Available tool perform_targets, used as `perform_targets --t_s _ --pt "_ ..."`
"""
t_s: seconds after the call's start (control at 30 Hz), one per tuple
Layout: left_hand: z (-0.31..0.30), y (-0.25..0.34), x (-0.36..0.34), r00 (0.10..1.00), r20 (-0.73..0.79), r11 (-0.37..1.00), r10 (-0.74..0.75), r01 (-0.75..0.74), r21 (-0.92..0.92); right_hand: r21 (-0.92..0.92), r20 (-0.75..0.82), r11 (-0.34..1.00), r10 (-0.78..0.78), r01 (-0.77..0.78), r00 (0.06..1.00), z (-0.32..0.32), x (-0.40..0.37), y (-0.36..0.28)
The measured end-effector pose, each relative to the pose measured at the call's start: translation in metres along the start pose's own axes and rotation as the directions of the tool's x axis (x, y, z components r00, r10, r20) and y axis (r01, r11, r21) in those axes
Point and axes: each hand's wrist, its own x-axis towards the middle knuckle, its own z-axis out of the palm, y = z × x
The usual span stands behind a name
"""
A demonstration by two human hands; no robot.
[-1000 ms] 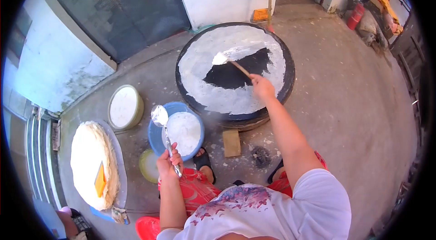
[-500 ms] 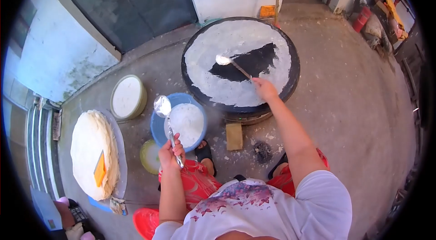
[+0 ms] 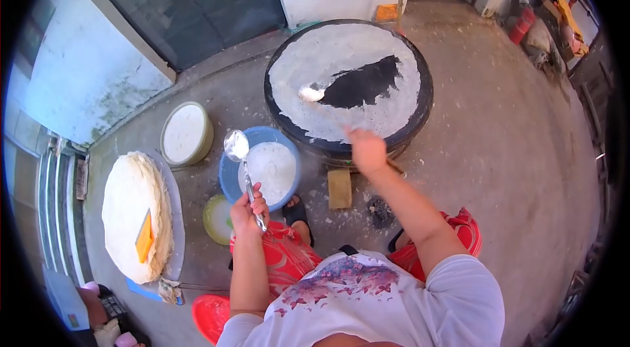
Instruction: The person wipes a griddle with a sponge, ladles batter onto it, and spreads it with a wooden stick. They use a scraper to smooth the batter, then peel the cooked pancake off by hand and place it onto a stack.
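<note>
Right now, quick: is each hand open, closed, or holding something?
Left hand: closed on the ladle handle.
Right hand: motion-blurred at the near edge of the griddle; grip cannot be told.

Griddle (image 3: 367, 81): round, black, mostly coated in white batter.
Spreader (image 3: 312, 93): head on the griddle's left part.
Right hand (image 3: 367, 150): blurred, at the griddle's near rim.
Left hand (image 3: 248, 206): left of the griddle, gripping a ladle (image 3: 237, 147) over the blue basin (image 3: 226, 186).

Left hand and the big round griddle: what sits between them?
In the head view, a blue basin of white batter; the ladle in the left hand hangs over it.
</note>
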Motion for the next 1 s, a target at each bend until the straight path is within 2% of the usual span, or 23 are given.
perform_targets --t_s 0.1,0.17,0.23,0.27,0.3,0.37,0.4,0.43,0.5,0.57,0.63,0.77,0.8,0.83,0.9,0.97,1.0 --pt "0.002 0.0 -0.001 0.999 0.008 0.999 -0.041 0.041 -0.001 -0.054 0.019 0.998 0.019 -0.018 1.0 0.028 -0.004 -0.003" --pt "0.002 -0.001 -0.004 0.999 0.002 0.998 -0.053 0.053 -0.015 -0.079 0.019 0.996 0.047 -0.046 0.999 0.023 0.008 0.014" --pt "-0.003 0.001 -0.003 0.999 0.001 0.999 -0.043 0.043 -0.004 -0.11 0.074 0.957 0.278 -0.269 0.958 0.01 0.022 0.023" --pt "-0.003 0.002 -0.001 0.999 0.005 0.999 -0.037 0.037 0.008 0.019 0.106 0.931 0.36 -0.364 0.927 0.004 0.025 0.022" --pt "-0.004 0.003 0.0 0.999 0.008 0.999 -0.043 0.043 0.01 0.014 0.103 0.929 0.365 -0.369 0.925 0.004 0.022 0.016" --pt "-0.004 0.004 0.002 1.0 0.0 1.0 -0.016 0.016 -0.002 0.155 0.042 0.959 0.233 -0.237 0.971 0.009 0.009 -0.002" --pt "-0.002 0.003 0.001 1.0 0.0 1.0 -0.017 0.017 -0.002 0.101 0.14 0.986 0.121 -0.136 0.983 0.001 0.006 -0.008" --pt "0.0 0.003 -0.001 1.0 0.0 1.0 -0.018 0.018 -0.01 0.104 0.142 0.985 0.122 -0.137 0.982 0.003 0.006 -0.002" --pt "-0.001 0.004 -0.002 1.0 -0.008 1.0 -0.017 0.017 -0.014 -0.058 0.125 0.967 0.253 -0.247 0.959 0.006 0.01 0.027" --pt "-0.002 0.004 -0.003 0.999 0.0 0.999 -0.035 0.035 -0.008 -0.052 0.12 0.949 0.315 -0.311 0.941 -0.002 0.016 0.04" --pt "-0.003 0.006 -0.001 0.999 -0.002 0.999 -0.039 0.039 -0.011 0.05 0.079 0.879 0.471 -0.475 0.879 -0.009 0.018 0.043" --pt "0.0 0.005 -0.001 1.0 -0.012 1.0 -0.018 0.018 -0.01 0.158 0.159 0.875 0.434 -0.457 0.887 -0.002 -0.01 0.013" --pt "0.0 0.004 -0.001 1.0 -0.015 1.0 -0.018 0.018 -0.009 0.131 0.136 0.954 0.252 -0.27 0.958 0.001 -0.015 0.014" --pt "0.001 0.004 -0.002 1.0 -0.009 1.0 -0.021 0.021 -0.005 0.105 0.122 0.992 0.062 -0.075 0.991 0.003 -0.021 0.015" --pt "0.0 0.004 -0.004 1.0 -0.006 1.0 -0.025 0.025 0.002 -0.065 0.167 0.958 0.286 -0.279 0.943 0.001 -0.005 0.049" --pt "0.003 0.003 -0.005 0.999 -0.036 0.999 -0.031 0.031 0.011 -0.119 0.089 0.909 0.41 -0.399 0.908 -0.009 0.009 0.076" --pt "0.004 0.002 -0.004 0.999 -0.029 0.999 -0.038 0.039 0.016 -0.123 0.082 0.906 0.417 -0.406 0.905 -0.011 0.01 0.079"
